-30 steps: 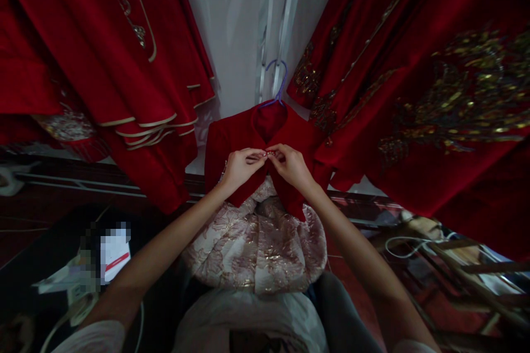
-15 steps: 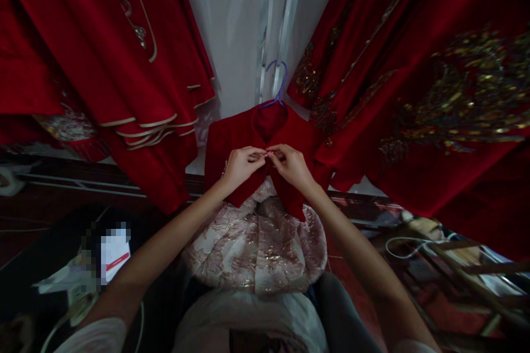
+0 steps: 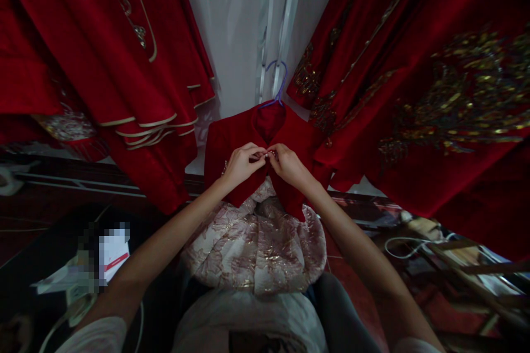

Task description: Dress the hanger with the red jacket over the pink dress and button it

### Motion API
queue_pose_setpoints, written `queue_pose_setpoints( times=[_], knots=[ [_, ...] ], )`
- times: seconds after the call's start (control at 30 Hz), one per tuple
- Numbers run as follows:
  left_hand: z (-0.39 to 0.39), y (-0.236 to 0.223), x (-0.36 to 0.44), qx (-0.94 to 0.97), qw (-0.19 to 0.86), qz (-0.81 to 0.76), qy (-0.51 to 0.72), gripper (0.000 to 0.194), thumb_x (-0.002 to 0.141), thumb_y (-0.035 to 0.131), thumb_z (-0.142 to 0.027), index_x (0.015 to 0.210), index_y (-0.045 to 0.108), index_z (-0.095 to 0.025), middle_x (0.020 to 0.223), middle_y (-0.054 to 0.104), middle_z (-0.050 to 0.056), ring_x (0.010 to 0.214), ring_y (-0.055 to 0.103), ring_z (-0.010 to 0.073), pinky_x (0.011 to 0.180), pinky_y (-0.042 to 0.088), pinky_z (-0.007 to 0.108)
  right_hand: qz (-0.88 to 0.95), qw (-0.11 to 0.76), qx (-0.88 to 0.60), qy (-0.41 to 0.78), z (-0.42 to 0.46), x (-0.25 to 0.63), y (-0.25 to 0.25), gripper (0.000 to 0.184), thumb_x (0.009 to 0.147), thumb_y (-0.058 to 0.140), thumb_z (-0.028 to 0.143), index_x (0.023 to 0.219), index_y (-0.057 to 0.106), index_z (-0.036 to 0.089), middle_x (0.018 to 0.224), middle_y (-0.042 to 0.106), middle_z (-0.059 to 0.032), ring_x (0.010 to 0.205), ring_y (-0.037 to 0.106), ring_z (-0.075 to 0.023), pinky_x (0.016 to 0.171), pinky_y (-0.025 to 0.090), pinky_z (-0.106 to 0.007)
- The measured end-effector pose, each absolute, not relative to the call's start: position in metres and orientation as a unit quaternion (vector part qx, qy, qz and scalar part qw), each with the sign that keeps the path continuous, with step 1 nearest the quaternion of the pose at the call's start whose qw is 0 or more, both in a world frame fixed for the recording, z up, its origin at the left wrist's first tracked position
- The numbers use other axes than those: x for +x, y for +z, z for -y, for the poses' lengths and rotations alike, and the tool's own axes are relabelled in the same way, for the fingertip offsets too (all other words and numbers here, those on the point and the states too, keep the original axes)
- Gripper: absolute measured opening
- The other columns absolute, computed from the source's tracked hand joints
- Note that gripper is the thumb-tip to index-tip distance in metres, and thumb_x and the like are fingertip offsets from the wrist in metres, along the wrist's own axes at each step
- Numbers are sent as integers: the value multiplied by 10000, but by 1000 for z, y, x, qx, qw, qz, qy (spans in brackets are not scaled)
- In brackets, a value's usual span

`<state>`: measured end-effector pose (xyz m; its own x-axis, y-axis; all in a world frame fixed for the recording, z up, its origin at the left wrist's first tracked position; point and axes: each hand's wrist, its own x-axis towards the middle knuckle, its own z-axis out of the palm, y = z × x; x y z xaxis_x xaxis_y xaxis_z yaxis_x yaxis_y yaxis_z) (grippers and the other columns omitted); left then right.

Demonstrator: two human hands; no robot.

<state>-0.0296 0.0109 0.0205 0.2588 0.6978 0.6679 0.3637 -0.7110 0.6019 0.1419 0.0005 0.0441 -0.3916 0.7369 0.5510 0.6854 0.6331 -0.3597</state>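
A short red jacket (image 3: pixel 226 135) hangs in front of me on a purple hanger (image 3: pixel 282 85). Below it spreads a pale pink brocade skirt (image 3: pixel 256 253) with shiny gold patterning, which reaches over my lap. At the jacket's front opening, my left hand (image 3: pixel 240 167) pinches one edge between thumb and fingertips. Right beside it, my right hand (image 3: pixel 290 166) pinches the other edge, the fingertips of both nearly touching. A tiny pale spot shows between them, possibly a button or clasp, too small to make out.
Red garments with cream piping (image 3: pixel 157 121) hang at left, and red gold-embroidered garments (image 3: pixel 455 99) at right. A dark surface (image 3: pixel 37 265) at lower left bears a white box (image 3: pixel 116 256) and a cable. Wooden framing (image 3: pixel 459 270) and a white cord (image 3: pixel 401 248) lie at lower right.
The fingers of my right hand have shifted slightly at the jacket's front opening. Both hands otherwise keep their place.
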Motion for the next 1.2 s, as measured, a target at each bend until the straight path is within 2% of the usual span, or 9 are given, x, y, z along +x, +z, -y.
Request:
queue_pose_setpoints(
  times=[0.13, 0.27, 0.43, 0.53, 0.7, 0.83, 1.03, 1.2],
  knots=[
    [-11, 12, -26, 749, 198, -332, 538, 189, 846, 571, -254, 985, 677, -182, 948, 670, 41, 818, 658, 119, 714, 599, 248, 808, 382, -445, 56, -1, 138, 40, 138, 917, 451, 187, 961, 574, 143, 915, 654, -104, 838, 641, -191, 799, 500, -308],
    [-12, 7, -23, 740, 170, -344, 552, 185, 878, 540, -286, 969, 673, -195, 983, 675, 48, 884, 652, 132, 762, 590, 271, 776, 406, -476, 79, 0, 133, 35, 125, 901, 463, 171, 948, 576, 142, 874, 667, -102, 783, 659, -187, 760, 517, -306],
    [-14, 6, -20, 724, 126, -405, 545, 139, 851, 582, -298, 894, 633, -176, 866, 675, 35, 744, 648, 117, 646, 566, 224, 750, 422, -499, 101, -2, 132, 34, 106, 891, 477, 183, 922, 572, 146, 863, 682, -101, 745, 671, -183, 725, 531, -303],
    [-14, 7, -19, 745, 125, -413, 509, 108, 854, 558, -251, 872, 634, -177, 847, 687, 28, 687, 649, 107, 617, 548, 206, 751, 418, -500, 108, -1, 132, 35, 99, 882, 491, 189, 918, 574, 149, 872, 687, -99, 740, 676, -179, 715, 534, -295],
    [-9, 12, -16, 745, 167, -407, 502, 105, 825, 562, -199, 889, 640, -171, 861, 706, 35, 711, 675, 122, 634, 556, 214, 749, 417, -504, 107, 2, 131, 37, 103, 870, 512, 198, 931, 582, 154, 880, 694, -91, 749, 682, -174, 720, 537, -284],
    [-8, 13, -16, 732, 205, -395, 516, 129, 827, 583, -264, 879, 645, -163, 856, 711, 38, 712, 681, 124, 638, 564, 217, 748, 409, -508, 126, 3, 132, 40, 114, 868, 518, 198, 942, 590, 149, 878, 702, -90, 728, 690, -170, 698, 544, -277],
    [-12, 8, -17, 732, 194, -388, 525, 166, 847, 565, -311, 878, 650, -171, 861, 707, 34, 696, 674, 111, 625, 565, 211, 739, 418, -492, 193, 2, 137, 43, 102, 862, 535, 206, 925, 602, 163, 791, 714, -59, 666, 702, -158, 602, 549, -236],
    [-14, 7, -15, 717, 215, -384, 541, 141, 822, 599, -298, 851, 642, -167, 821, 700, 25, 672, 664, 112, 607, 565, 218, 742, 413, -489, 197, 1, 140, 45, 105, 838, 559, 215, 907, 621, 166, 713, 708, -33, 636, 700, -157, 593, 546, -233]
  ],
)
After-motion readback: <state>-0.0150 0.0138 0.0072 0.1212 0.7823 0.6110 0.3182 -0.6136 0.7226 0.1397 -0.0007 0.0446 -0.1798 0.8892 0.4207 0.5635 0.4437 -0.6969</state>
